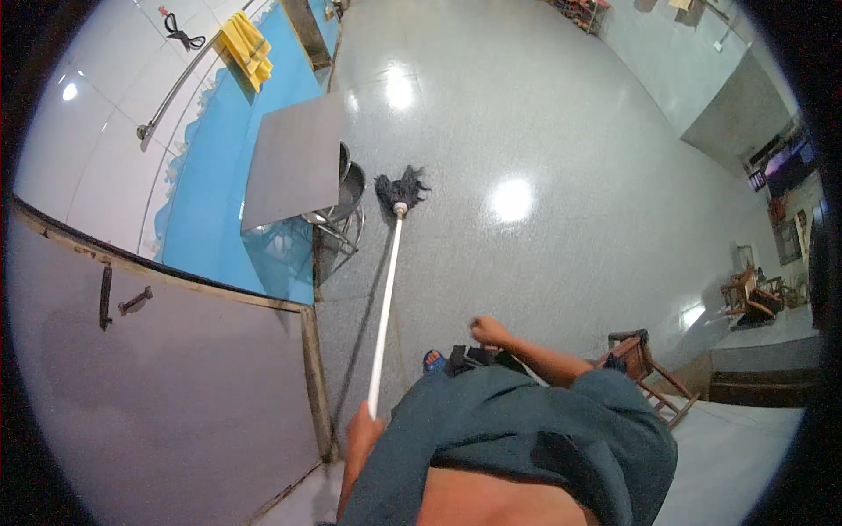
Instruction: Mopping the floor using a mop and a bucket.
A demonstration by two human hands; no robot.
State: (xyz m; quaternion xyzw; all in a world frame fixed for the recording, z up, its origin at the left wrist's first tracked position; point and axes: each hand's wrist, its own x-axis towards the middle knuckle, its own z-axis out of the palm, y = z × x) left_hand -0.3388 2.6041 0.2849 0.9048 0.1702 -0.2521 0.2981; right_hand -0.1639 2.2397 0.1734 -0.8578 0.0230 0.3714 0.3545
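Splaying frayed strands on the glossy grey floor [570,114], the shaggy black mop head [397,189] sits near a dark, round-seated stool [351,193] with tubular metal legs, its smooth white pole [386,316] grasped in the left hand [364,428]. I see the right hand [489,332] curled into a fist, apart from the pole; beyond, a soft yellow cloth [247,50] drapes a metal rail [180,88].

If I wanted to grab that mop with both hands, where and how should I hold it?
Probably by the white handle, high up, where the left hand grips it. The right hand could come from the right, just below that, and wrap around: the handle is slim, straight and slants up from the black mop head.
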